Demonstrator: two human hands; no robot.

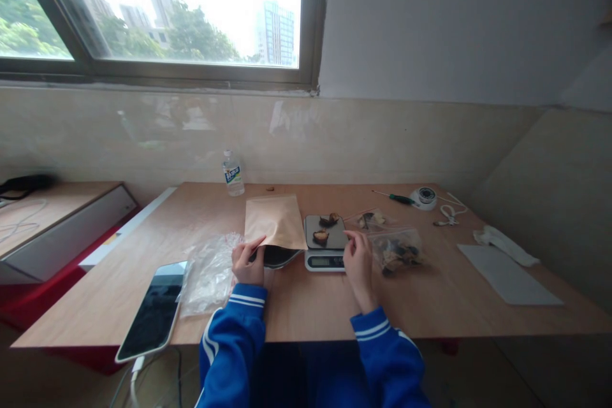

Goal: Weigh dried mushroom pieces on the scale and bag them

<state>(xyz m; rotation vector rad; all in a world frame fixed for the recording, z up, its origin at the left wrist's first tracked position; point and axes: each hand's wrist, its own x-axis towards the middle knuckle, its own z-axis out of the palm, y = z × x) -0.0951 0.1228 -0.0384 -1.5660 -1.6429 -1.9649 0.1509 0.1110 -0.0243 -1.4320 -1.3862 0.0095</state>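
My left hand pinches the open mouth of a brown kraft paper bag, which lies flat with its dark inside showing toward me. To the right of the bag stands a digital kitchen scale. Two curled, dark-brown dried pieces rest on its plate, a nearer piece and a farther piece. At the scale's right edge is my right hand, fingertips drawn together. Whatever they may hold is too small to make out. Beside that hand lies a clear bag of dried pieces, with a second clear bag behind it.
Left of the paper bag are crumpled clear plastic and a phone on a cable. A water bottle stands at the back. Toward the right are a screwdriver, a white round device, and a white sheet.
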